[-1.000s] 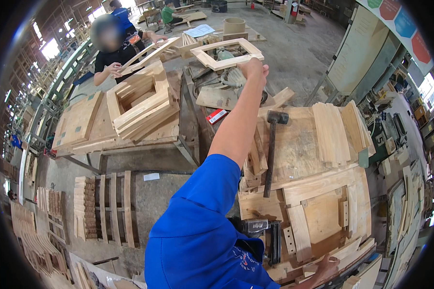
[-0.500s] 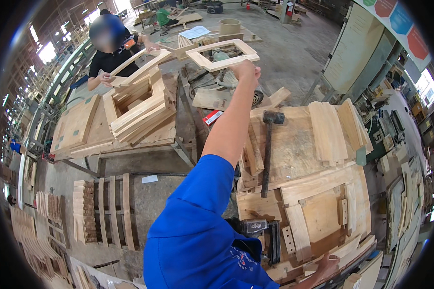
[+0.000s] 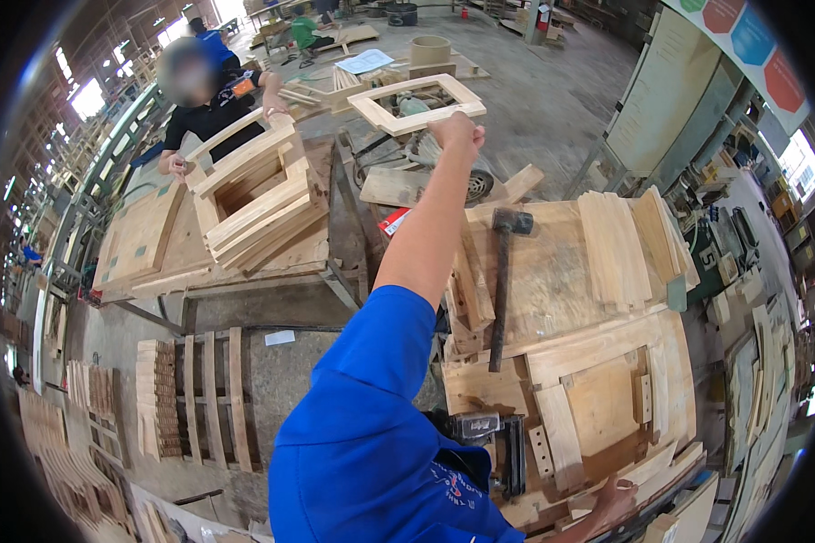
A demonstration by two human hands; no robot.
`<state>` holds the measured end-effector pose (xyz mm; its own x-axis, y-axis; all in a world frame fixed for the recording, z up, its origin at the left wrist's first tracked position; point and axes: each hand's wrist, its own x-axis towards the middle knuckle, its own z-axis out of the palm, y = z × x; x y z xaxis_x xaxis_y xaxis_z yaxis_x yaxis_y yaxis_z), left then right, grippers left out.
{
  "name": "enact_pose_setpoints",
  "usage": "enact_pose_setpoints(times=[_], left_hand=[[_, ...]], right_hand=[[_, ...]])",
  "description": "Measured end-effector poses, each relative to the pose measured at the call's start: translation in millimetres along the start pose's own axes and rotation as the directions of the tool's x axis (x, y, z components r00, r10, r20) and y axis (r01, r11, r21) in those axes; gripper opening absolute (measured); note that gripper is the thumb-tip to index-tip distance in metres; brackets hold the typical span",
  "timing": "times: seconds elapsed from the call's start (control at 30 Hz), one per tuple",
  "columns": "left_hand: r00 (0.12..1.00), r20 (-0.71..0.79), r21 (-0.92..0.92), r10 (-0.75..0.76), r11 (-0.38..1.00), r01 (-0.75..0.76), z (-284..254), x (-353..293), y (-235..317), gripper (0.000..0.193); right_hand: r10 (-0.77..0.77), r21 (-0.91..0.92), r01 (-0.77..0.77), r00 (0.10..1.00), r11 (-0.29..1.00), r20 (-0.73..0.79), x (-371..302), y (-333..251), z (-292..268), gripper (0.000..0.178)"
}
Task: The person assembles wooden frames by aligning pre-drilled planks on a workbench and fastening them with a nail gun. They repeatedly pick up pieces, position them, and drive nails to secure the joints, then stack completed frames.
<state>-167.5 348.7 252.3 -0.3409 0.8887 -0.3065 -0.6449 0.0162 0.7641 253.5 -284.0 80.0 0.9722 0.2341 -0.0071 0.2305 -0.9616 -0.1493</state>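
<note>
My left hand (image 3: 457,132), at the end of a blue-sleeved arm stretched far forward, is closed on the near side of a wooden frame (image 3: 385,120). This pale frame has a rectangular opening and is held up above a machine. At the lower right my right hand (image 3: 614,498) lies against a wooden strip (image 3: 654,464) at the workbench's near edge, fingers curled; what they hold, if anything, is hidden. Close by is a wooden panel assembly (image 3: 607,407) with a dark clamp (image 3: 513,452). A black mallet (image 3: 501,290) lies beyond it.
Across from me, a person (image 3: 213,118) in black holds a wooden frame at a stack of frames (image 3: 263,213) on a table (image 3: 290,262). Flat boards (image 3: 614,249) lie on the workbench's right. Slatted pallets (image 3: 213,398) stand on the floor at left. A metal cabinet (image 3: 666,100) is far right.
The person across has lowered a frame onto the stack and shifted back a little. My left hand still holds its frame, barely moved. My right hand stays put.
</note>
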Motion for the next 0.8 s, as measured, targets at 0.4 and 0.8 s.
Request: enact_pose_setpoints(times=[0.4,0.8], left_hand=[[0.999,-0.034,0.019,0.010,1.000,-0.010,-1,-1,0,0.049],[0.998,-0.067,0.014,-0.010,1.000,0.011,-3,5,-7,0.024]], right_hand=[[-0.115,-0.168,0.107,0.993,0.980,-0.036,-2,8,-5,0.039],[-0.113,-0.073,0.106,0.988,0.992,-0.105,3,8,4,0.063]])
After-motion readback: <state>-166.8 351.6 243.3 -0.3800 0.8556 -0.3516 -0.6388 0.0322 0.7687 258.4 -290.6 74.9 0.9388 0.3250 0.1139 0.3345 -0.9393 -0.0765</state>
